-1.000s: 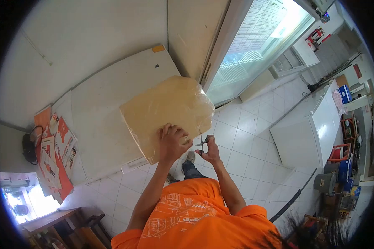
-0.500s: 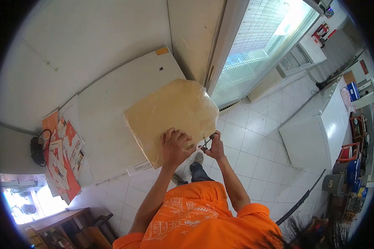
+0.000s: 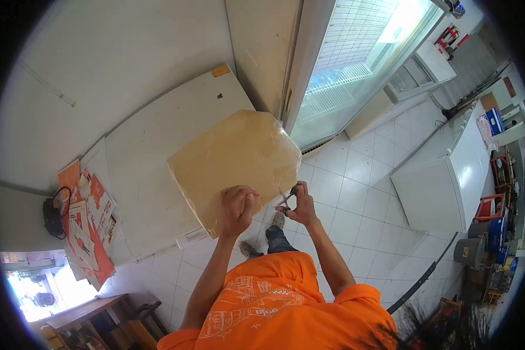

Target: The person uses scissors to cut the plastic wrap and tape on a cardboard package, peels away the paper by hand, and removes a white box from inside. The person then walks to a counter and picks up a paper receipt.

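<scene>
A large tan board or flat package [image 3: 221, 157], seemingly cardboard, lies on the white surface and overhangs its near right edge. Clear plastic film [image 3: 286, 143] glints along its right side. On its near part rests my left hand [image 3: 237, 209], fingers curled in and thumb against them; what they may pinch is hidden. My right hand [image 3: 301, 205] grips a pair of scissors [image 3: 286, 200] by dark handles, just off the board's near right corner. The blades point toward that edge and look parted.
The white surface [image 3: 146, 175] runs along the wall, with orange and white leaflets [image 3: 90, 216] and a black item [image 3: 53, 216] at left. A glass-door fridge [image 3: 338, 87] stands ahead right. A white chest-like unit [image 3: 431, 175] is farther right on the tiled floor [image 3: 350, 192].
My left hand's spread fingers have curled in and drawn slightly left. The scissors remain in my right hand near the board's corner. The view has shifted a little.
</scene>
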Action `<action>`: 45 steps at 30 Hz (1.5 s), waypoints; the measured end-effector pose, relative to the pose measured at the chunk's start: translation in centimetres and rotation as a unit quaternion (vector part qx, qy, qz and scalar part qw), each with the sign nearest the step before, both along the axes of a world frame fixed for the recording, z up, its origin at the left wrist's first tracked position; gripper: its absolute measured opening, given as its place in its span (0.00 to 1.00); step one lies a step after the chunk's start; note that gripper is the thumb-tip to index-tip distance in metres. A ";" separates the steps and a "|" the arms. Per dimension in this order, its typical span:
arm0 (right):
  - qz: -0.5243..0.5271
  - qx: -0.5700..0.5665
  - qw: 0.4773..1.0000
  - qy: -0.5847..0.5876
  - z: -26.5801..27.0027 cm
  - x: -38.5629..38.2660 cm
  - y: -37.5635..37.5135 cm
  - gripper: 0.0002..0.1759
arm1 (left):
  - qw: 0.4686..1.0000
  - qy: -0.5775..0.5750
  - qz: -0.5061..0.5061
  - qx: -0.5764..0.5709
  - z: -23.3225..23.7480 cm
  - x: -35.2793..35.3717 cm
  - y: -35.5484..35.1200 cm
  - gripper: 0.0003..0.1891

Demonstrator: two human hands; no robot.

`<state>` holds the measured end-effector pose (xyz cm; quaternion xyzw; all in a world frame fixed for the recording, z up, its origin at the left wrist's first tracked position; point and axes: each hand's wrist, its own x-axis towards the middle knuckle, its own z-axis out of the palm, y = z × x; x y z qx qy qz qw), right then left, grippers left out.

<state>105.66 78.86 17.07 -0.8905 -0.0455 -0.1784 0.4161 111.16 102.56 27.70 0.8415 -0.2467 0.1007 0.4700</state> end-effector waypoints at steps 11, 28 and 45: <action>-0.092 0.291 0.944 0.125 5.5 -0.4 -0.6 0.29 | 0.985 -0.069 0.015 0.160 -0.4 -0.7 -1.4 0.11; 0.007 0.394 0.855 0.338 4.5 -10.7 1.7 0.30 | 0.972 -0.147 0.008 0.181 -2.4 -1.2 -4.7 0.03; 0.150 0.423 0.799 0.400 3.6 -8.7 0.2 0.41 | 0.985 -0.142 -0.012 0.098 -3.2 -1.3 -4.8 0.05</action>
